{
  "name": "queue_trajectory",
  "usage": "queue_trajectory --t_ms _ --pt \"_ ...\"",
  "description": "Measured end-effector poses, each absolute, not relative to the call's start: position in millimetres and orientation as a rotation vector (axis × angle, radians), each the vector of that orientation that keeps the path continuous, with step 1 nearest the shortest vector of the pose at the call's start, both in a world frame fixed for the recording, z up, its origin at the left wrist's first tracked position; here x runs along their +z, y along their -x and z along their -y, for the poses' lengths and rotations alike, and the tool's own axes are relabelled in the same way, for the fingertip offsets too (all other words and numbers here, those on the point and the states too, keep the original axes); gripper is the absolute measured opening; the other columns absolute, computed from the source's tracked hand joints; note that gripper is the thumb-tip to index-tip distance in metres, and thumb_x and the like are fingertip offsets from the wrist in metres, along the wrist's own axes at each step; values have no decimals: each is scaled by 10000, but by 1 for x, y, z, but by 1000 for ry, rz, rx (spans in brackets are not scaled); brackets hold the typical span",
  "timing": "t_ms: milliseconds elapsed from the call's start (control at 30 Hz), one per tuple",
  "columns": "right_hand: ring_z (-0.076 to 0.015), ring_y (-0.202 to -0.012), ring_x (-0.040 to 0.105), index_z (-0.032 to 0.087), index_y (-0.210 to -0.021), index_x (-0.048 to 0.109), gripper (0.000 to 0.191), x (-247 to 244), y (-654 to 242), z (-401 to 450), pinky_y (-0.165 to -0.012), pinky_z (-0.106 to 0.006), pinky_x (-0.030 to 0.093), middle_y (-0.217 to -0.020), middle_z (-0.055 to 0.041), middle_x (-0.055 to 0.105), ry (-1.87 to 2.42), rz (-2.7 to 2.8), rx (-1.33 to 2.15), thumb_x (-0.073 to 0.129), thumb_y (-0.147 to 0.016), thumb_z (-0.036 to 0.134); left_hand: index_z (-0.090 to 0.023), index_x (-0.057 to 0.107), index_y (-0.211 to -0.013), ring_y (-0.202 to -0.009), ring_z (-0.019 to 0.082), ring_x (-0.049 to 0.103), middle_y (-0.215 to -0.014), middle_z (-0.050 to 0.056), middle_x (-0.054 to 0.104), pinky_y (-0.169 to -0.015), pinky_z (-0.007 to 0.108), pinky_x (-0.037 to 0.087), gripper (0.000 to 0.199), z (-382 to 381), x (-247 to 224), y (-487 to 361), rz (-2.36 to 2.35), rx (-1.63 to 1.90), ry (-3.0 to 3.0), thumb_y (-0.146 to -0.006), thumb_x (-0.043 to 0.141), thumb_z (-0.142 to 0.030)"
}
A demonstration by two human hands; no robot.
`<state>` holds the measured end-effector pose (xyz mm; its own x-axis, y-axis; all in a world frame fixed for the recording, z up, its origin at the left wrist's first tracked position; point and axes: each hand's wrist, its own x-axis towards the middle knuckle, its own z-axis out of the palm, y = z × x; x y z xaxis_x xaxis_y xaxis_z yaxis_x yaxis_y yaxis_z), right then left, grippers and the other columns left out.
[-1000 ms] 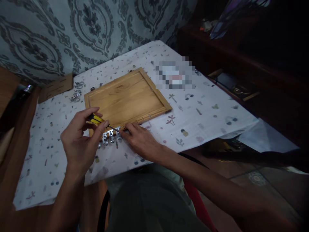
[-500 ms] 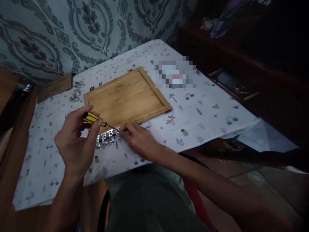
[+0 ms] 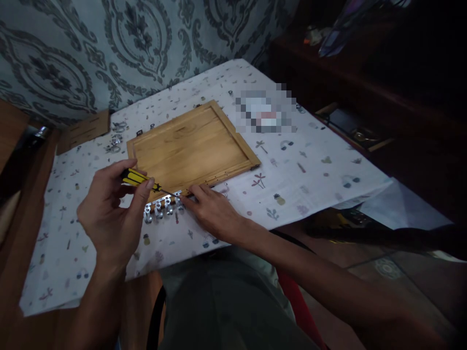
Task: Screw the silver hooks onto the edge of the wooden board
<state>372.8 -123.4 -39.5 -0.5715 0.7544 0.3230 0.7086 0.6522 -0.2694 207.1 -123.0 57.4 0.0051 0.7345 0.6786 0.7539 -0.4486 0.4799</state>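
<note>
Now left hand [image 3: 106,214] farther left — yellow screwdriver [image 3: 137,178] too.

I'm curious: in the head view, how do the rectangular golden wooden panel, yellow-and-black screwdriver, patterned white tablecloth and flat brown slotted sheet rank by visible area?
Largest to smallest:
1. Tablecloth
2. Wooden panel
3. Brown sheet
4. Screwdriver

Light is dim — the upper right nearly black, one patch [image 3: 265,109] coarsely pixelated.
</note>
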Motion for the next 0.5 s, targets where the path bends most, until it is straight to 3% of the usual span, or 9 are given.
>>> queue_trajectory --t_ms 267,500 --pt "-243 -970 478 120 -1176 543 267 -39 -373 123 -768 -346 452 -1058 -130 548 1147 2479 154 428 -935 113 -309 640 -1128 -784 129 650 -954 3 653 -666 274 599 347 123 56 -208 1723 -1451 2249 -802 708 -211" --pt "-246 -977 482 117 -1182 551 273 -37 -374 123 -784 -340 453 -1062 -125 548 1153 2488 152 448 -930 114 -260 657 -1099 -738 107 642 -914 -10 655 -618 238 591 337 120 52 -209 1641 -1437 2232 -776 731 -205"
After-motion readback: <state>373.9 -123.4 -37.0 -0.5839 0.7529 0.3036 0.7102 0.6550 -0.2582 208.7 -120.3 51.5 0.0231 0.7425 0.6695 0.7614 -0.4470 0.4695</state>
